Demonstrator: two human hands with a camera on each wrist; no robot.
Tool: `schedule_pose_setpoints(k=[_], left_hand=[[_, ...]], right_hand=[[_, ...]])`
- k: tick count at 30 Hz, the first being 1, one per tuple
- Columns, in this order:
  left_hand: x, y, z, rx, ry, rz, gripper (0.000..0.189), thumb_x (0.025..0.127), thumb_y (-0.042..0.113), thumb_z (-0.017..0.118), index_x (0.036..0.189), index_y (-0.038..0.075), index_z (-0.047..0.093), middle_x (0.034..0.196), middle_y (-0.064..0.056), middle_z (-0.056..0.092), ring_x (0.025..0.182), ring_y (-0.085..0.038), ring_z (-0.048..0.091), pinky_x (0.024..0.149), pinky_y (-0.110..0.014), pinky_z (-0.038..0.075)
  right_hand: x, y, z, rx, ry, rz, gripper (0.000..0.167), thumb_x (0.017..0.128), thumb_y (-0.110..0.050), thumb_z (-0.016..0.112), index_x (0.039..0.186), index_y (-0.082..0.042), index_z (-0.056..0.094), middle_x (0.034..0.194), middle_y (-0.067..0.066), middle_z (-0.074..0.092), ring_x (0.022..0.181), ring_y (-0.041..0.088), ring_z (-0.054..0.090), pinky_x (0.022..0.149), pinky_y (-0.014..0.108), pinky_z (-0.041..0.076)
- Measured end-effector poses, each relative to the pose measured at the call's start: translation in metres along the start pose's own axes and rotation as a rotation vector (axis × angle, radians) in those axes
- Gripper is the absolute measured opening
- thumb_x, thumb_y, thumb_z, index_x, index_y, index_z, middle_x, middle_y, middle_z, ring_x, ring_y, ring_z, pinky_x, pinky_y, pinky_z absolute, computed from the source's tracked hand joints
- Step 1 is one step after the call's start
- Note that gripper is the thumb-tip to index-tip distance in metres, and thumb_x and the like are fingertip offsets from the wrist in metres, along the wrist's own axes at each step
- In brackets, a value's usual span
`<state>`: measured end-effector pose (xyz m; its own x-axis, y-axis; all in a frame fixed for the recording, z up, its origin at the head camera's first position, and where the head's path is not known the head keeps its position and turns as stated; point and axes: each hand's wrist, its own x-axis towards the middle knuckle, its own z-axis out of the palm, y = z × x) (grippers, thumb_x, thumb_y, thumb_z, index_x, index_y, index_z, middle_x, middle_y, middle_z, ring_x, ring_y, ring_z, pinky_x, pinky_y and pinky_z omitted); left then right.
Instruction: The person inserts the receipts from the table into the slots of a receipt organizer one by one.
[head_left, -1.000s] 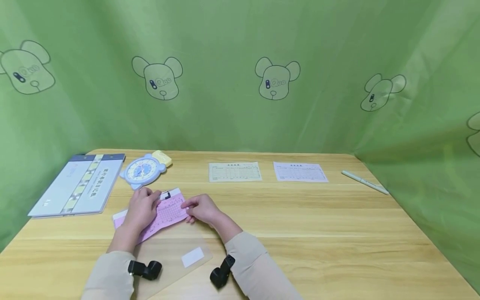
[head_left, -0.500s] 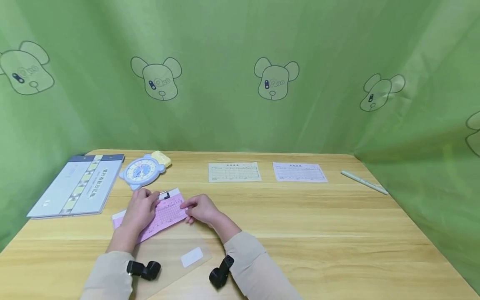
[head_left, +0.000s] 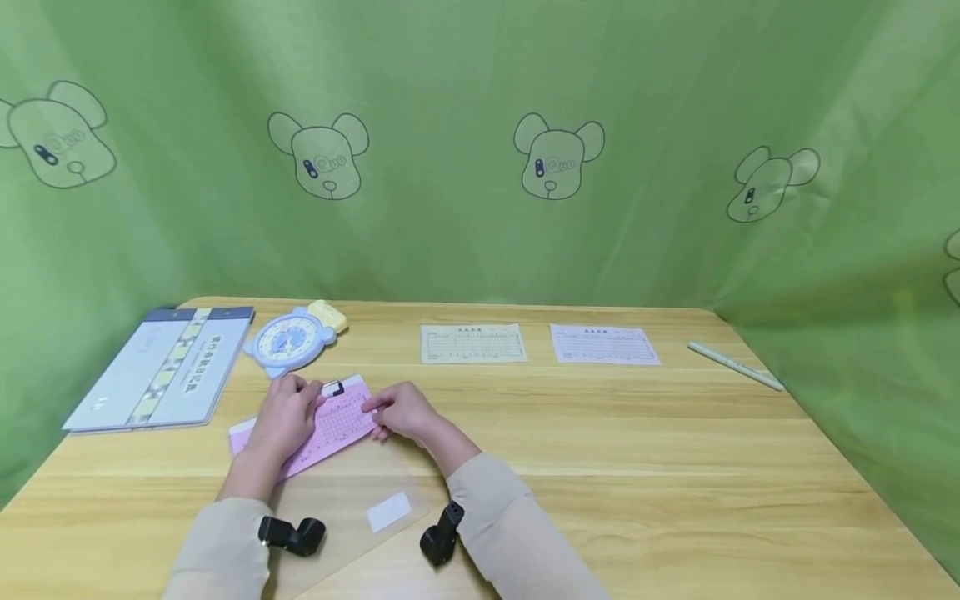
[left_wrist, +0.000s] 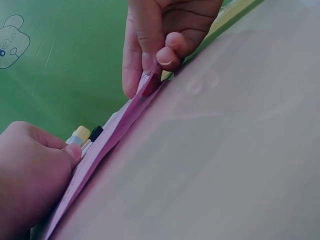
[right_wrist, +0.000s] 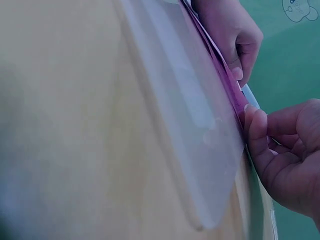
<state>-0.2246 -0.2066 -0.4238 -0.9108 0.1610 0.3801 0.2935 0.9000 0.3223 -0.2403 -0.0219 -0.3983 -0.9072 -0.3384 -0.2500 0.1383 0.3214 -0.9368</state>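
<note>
A pink printed form point(head_left: 337, 423) lies aslant over a whitish sheet or board point(head_left: 242, 427), whose edge shows behind it. A clip with black and silver parts point(head_left: 333, 388) sits at their far edge. My left hand point(head_left: 283, 417) lies across the form, thumb and finger pinching its far edge beside the clip. My right hand point(head_left: 405, 412) pinches the form's right end between thumb and fingers. In the left wrist view the pink paper point(left_wrist: 117, 125) bends up slightly towards the right hand point(left_wrist: 167, 40). Beneath lies a translucent folder point(head_left: 322, 517) with a white label point(head_left: 389, 512).
A ledger book point(head_left: 157, 367) lies at the left. Beside it are a blue toy clock point(head_left: 289, 340) and a yellow block point(head_left: 327, 317). Two printed slips, one greenish point(head_left: 474, 344) and one lilac point(head_left: 604, 344), lie at the back. A pale pen point(head_left: 735, 366) is far right.
Both hands keep nearly the same grip and place on the pink form. The whole head view has shifted slightly.
</note>
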Motion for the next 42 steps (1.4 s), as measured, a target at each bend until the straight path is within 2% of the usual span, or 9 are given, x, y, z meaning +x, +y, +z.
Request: schedule_pose_setpoints(k=[14,27,34,42], left_hand=[[0.005,0.005,-0.001,0.004,-0.022,-0.007,0.027,0.083,0.006,0.052,0.106,-0.006,0.056,0.091,-0.018,0.045,0.089,-0.032,0.039,0.08,-0.044,0.032],[0.006,0.006,0.0,0.015,-0.009,0.027,0.028,0.083,0.009,0.054,0.107,-0.006,0.056,0.09,-0.018,0.046,0.089,-0.033,0.04,0.081,-0.045,0.032],[0.001,0.001,-0.001,0.003,0.011,-0.005,0.028,0.083,0.011,0.055,0.107,-0.003,0.057,0.092,-0.019,0.047,0.09,-0.033,0.039,0.079,-0.046,0.033],[-0.001,0.002,-0.002,-0.03,0.024,-0.015,0.029,0.082,0.011,0.055,0.106,-0.005,0.057,0.093,-0.02,0.048,0.09,-0.034,0.04,0.079,-0.047,0.032]], right_hand=[[0.005,-0.004,-0.005,-0.042,0.032,-0.035,0.025,0.074,0.016,0.048,0.091,0.006,0.063,0.069,0.01,0.056,0.046,0.013,0.05,0.045,0.022,0.045],[0.007,-0.002,-0.005,-0.046,0.045,-0.063,0.024,0.074,0.016,0.048,0.091,0.006,0.063,0.067,0.009,0.056,0.046,0.012,0.05,0.045,0.022,0.045],[0.003,0.004,-0.006,0.018,-0.012,-0.091,0.02,0.077,0.013,0.051,0.094,0.006,0.061,0.069,0.009,0.054,0.049,0.013,0.05,0.045,0.022,0.045],[-0.008,0.008,-0.014,0.001,-0.044,-0.119,0.018,0.077,0.01,0.054,0.093,0.006,0.061,0.066,0.008,0.054,0.05,0.013,0.05,0.045,0.022,0.044]])
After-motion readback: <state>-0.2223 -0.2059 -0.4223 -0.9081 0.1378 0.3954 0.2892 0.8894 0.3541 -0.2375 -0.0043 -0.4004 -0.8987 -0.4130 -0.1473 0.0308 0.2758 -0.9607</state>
